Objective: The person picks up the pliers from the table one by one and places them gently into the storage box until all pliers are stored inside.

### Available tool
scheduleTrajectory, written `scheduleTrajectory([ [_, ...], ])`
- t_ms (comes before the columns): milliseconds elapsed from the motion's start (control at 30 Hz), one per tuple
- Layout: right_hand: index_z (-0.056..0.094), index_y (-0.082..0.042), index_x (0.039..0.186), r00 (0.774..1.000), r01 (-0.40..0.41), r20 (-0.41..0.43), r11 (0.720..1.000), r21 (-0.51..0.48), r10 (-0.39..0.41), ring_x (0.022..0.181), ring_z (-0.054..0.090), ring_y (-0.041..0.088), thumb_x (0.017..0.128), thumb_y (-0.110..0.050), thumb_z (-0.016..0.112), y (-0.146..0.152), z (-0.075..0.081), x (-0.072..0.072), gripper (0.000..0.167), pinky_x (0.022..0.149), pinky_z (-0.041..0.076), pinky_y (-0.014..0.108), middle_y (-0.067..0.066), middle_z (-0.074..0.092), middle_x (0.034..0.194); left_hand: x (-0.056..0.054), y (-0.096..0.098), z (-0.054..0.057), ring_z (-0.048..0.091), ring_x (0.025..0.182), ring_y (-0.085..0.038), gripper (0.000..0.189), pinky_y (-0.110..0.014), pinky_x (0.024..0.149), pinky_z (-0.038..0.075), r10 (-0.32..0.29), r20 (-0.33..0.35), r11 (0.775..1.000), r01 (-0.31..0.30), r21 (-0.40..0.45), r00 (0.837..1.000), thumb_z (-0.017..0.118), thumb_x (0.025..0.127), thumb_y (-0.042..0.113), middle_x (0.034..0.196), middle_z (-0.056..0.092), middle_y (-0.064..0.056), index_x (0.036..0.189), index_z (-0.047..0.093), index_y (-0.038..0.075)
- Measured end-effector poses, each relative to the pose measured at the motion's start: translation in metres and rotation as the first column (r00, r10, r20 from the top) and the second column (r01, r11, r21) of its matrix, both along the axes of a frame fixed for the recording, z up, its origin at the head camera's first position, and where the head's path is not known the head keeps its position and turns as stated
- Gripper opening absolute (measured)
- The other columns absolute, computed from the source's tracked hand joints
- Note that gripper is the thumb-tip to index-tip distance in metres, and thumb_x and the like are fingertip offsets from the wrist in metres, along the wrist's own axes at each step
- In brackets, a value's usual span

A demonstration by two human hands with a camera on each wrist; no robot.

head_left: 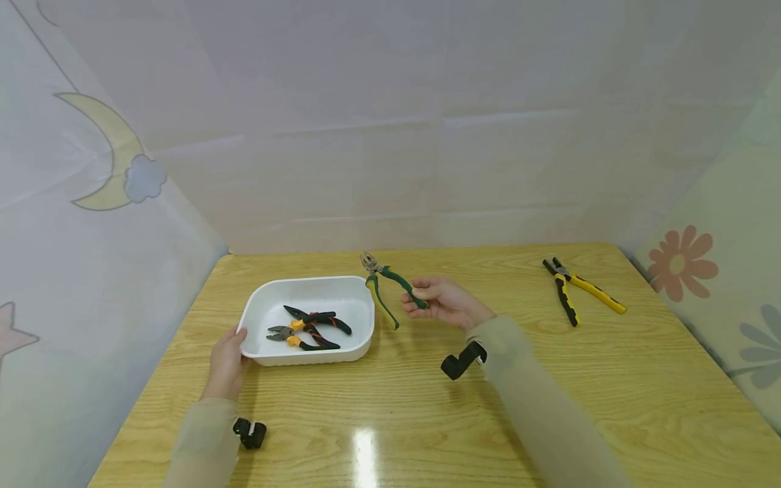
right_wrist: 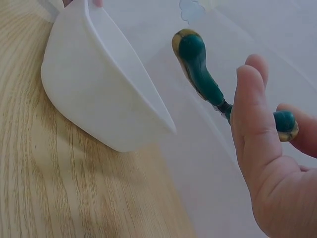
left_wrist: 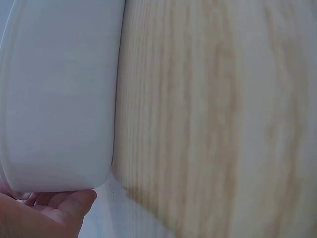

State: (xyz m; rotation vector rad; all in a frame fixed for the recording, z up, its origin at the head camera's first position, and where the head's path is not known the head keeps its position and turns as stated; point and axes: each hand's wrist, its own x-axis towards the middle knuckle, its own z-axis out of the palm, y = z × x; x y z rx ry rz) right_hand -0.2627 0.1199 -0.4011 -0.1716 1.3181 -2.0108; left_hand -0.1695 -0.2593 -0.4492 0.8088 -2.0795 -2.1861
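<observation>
A white plastic tray (head_left: 262, 358) stands at the left of the table. My left hand (head_left: 227, 362) grips its left end, thumb over the rim and fingers (left_wrist: 74, 203) underneath the edge. Inside lie pliers with orange-and-black handles (head_left: 295, 326), overlapping long-nose pliers with black-and-red handles (head_left: 342, 325). My right hand (head_left: 448, 301) pinches one handle of green-and-yellow pliers (head_left: 399, 276) between thumb and fingers. These pliers are raised just right of the tray, their handles spread and head pointing up and away. In the right wrist view, their green handle ends (right_wrist: 195, 54) show beside the thumb.
Yellow-and-black pliers (head_left: 567, 278) lie with spread handles at the far right of the wooden table (head_left: 427, 420). A pale cloth backdrop (head_left: 390, 169) rises behind the table and on both sides. Each wrist wears a small black camera mount (head_left: 464, 360).
</observation>
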Motion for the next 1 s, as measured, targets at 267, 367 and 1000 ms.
scheduleTrajectory([
  [267,0.017,0.013,0.141,1.000,-0.024,-0.009,1.000,0.015,0.024,0.078,0.067,0.015,0.103,0.004,0.031,-0.012,0.001,-0.001,0.041,0.073,0.057,0.025,0.013,0.062,0.094,-0.002,-0.001,-0.002,0.020,0.143,-0.029,0.056,-0.038,0.117,0.020,0.004,0.006,1.000,-0.004,0.008,1.000,0.027,0.107,0.024,0.158,0.015,-0.022,0.152,0.012,-0.004],
  [367,0.024,0.012,0.136,1.000,-0.026,-0.012,0.999,0.018,0.026,0.078,0.067,0.016,0.103,0.004,0.032,-0.017,0.002,-0.001,0.034,0.073,0.057,0.025,0.014,0.061,0.094,-0.002,-0.001,-0.002,0.020,0.143,-0.030,0.056,-0.038,0.117,0.020,0.001,0.009,1.000,-0.001,0.010,1.000,0.027,0.107,0.024,0.158,0.015,-0.022,0.153,0.011,-0.004],
  [1000,0.010,0.015,0.147,0.996,-0.078,-0.035,0.995,0.067,0.080,0.075,0.067,0.016,0.102,0.005,0.032,-0.050,-0.003,-0.003,0.051,0.074,0.057,0.026,0.010,0.065,0.088,-0.001,0.000,0.001,0.022,0.142,-0.031,0.055,-0.040,0.116,0.022,-0.002,0.011,1.000,0.002,-0.004,1.000,0.027,0.107,0.023,0.158,0.017,-0.022,0.152,0.014,-0.004],
])
